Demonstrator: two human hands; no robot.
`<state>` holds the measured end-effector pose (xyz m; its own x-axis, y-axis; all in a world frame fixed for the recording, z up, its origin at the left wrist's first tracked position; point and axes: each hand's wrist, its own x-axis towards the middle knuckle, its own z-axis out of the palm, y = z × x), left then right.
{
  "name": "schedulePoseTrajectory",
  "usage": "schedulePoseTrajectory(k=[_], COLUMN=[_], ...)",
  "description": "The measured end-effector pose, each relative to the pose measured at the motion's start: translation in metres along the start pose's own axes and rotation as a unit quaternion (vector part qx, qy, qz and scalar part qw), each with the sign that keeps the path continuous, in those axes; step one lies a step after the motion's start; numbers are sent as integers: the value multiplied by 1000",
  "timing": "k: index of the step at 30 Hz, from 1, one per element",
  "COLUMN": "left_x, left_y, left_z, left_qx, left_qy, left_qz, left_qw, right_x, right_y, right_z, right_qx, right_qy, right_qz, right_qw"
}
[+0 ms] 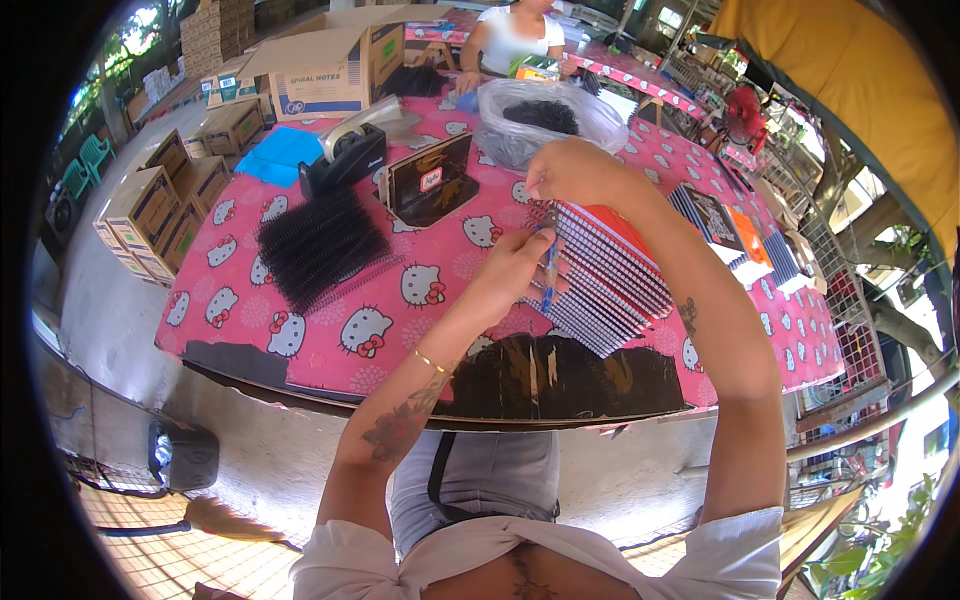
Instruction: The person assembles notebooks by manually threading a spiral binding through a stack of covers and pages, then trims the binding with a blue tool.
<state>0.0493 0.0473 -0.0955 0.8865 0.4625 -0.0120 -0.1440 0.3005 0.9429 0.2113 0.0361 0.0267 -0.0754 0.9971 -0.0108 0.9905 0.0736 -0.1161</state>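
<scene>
A fanned stack of spiral notebooks (612, 285) lies in front of me, its edges forming rows of white and dark stripes, with a red-orange cover (622, 228) along the right side. My left hand (522, 262) is closed on the stack's left edge, thumb on top beside a narrow blue strip. My right hand (560, 172) is bent over the stack's far left corner with its fingers curled together; what they pinch, if anything, is too small to tell. Left of my left hand lies a pile of black spiral coils (322, 245).
A black tape dispenser (345, 160), a dark glossy box (430, 180) and a blue sheet (280, 155) sit left on the pink table cover (400, 325). Beyond my right hand is a plastic bag (490, 130) of black coils. More notebooks (715, 225) lie right. Across the table is another person (510, 40).
</scene>
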Motion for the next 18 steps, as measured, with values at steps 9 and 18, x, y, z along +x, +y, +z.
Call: schedulePoseTrajectory(k=[9,18], left_x=[11,-6], left_y=[-5,-25], left_z=[-2,12], left_qx=[7,38], left_qy=[-10,55], left_qz=[26,31], left_qw=[1000,997], right_x=[3,1], right_y=[3,-10], right_z=[2,-2], right_qx=[-30,-60], right_qy=[-2,25], right_qz=[29,7], right_qw=[999,998])
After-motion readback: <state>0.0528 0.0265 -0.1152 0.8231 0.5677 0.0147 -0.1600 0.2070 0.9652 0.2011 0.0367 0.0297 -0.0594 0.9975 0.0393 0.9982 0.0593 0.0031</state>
